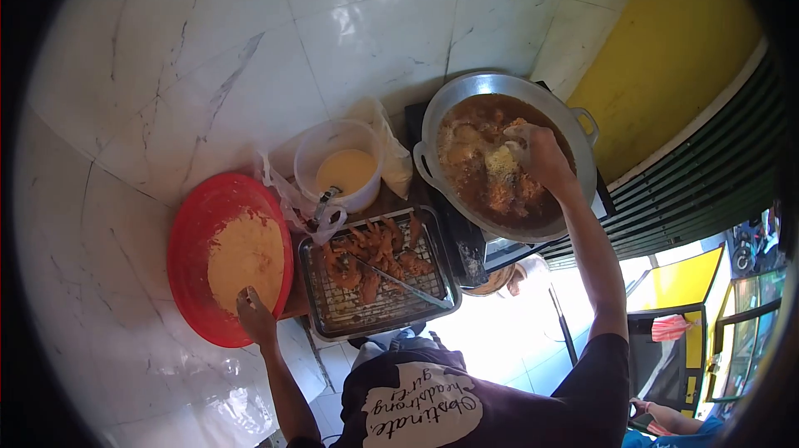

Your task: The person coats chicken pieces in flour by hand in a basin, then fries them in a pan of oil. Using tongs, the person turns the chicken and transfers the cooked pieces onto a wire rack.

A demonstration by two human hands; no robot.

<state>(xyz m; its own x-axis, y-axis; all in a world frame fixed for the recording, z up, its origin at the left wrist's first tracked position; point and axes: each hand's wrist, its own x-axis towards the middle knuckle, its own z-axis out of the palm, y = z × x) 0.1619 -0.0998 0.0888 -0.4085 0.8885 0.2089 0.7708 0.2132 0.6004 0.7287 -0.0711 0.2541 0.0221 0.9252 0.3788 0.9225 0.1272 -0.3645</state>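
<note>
My right hand [539, 156] reaches over a large metal wok [489, 83] of bubbling brown oil. Its flour-dusted fingers are closed at a pale, flour-coated piece of food [502, 163], which looks like chicken, low at the oil's surface. Browner coated pieces [512, 196] fry beside it. My left hand [256, 319] is at the near rim of a red basin [190, 236], fingertips over the pale flour [243, 261], a small gap between them. It appears to hold nothing.
Fried pieces [366, 252] and metal tongs [404, 281] lie on a wire rack in a tray [333, 331]. Behind stand a tub of yellowish batter [347, 169] and plastic bags [391, 156]. The wok sits on a stove [470, 256]. Another person's arm [670, 416] shows lower right.
</note>
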